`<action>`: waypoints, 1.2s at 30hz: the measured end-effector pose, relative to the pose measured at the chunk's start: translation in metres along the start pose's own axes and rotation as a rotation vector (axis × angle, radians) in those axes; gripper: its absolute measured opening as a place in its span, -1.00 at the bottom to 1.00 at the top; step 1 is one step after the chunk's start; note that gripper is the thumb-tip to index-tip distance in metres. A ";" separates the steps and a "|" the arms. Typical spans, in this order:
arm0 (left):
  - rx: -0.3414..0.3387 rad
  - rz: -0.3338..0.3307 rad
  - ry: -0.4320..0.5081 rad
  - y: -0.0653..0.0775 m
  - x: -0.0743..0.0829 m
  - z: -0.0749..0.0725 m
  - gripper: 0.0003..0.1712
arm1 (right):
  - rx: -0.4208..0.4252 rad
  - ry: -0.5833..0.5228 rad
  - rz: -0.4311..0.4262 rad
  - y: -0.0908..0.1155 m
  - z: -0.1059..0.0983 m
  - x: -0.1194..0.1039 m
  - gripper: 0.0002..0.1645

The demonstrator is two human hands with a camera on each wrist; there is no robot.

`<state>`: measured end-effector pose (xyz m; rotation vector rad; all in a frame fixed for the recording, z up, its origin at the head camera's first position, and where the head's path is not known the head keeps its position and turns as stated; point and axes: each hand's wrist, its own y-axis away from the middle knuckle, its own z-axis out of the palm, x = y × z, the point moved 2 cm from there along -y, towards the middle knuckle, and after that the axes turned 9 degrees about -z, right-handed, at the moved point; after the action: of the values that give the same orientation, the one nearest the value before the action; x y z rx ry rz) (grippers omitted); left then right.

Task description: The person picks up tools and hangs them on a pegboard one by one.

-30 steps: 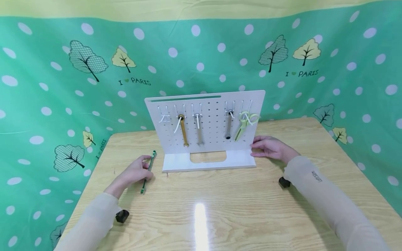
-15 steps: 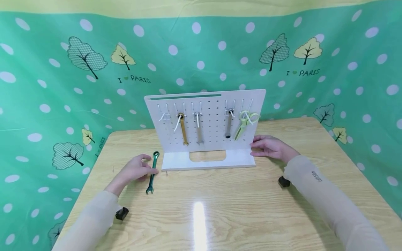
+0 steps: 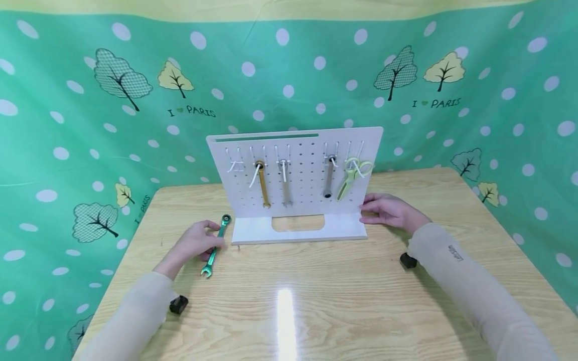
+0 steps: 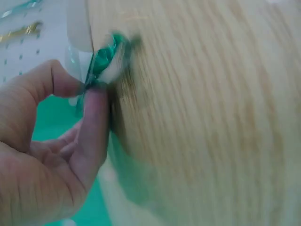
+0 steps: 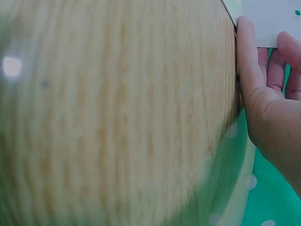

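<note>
A green combination wrench (image 3: pixel 211 260) is pinched between the thumb and fingers of my left hand (image 3: pixel 193 242), left of the pegboard stand. Its ring end points toward the back, its open end toward the front. In the left wrist view the wrench (image 4: pixel 104 59) is blurred beyond the fingertips. My right hand (image 3: pixel 387 210) grips the right side edge of the white pegboard (image 3: pixel 311 190) near its base. The right wrist view shows the thumb at the base edge, with some fingertips hidden behind the board.
On the pegboard's hooks hang a gold wrench (image 3: pixel 264 188), a silver wrench (image 3: pixel 286 188), another grey wrench (image 3: pixel 329 180) and green scissors (image 3: pixel 346 183). A white hook (image 3: pixel 236 164) at the far left bears nothing. A green dotted cloth (image 3: pixel 271 65) hangs behind the wooden table (image 3: pixel 343 301).
My left hand has rolled the wrench about its length, from edge-on to showing its flat ends; its open end swung right, then back left. The right hand keeps its place.
</note>
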<state>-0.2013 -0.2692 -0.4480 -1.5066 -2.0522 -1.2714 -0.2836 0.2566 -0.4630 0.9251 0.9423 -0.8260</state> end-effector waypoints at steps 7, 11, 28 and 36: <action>-0.159 -0.026 0.216 -0.007 -0.014 -0.011 -0.28 | 0.008 -0.009 0.006 0.001 0.001 0.000 -0.69; -0.242 -0.017 0.323 -0.006 -0.015 -0.017 -0.33 | 0.012 -0.016 0.009 0.000 0.001 0.001 -0.70; -0.409 0.303 0.487 0.032 0.047 -0.027 -0.63 | 0.009 -0.009 0.006 0.001 0.001 0.001 -0.64; -0.308 0.506 0.372 0.046 0.076 -0.027 -0.68 | 0.008 -0.013 -0.002 0.001 0.001 0.000 -0.67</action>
<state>-0.1989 -0.2408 -0.3598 -1.6214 -1.1862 -1.5449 -0.2820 0.2557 -0.4620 0.9249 0.9295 -0.8369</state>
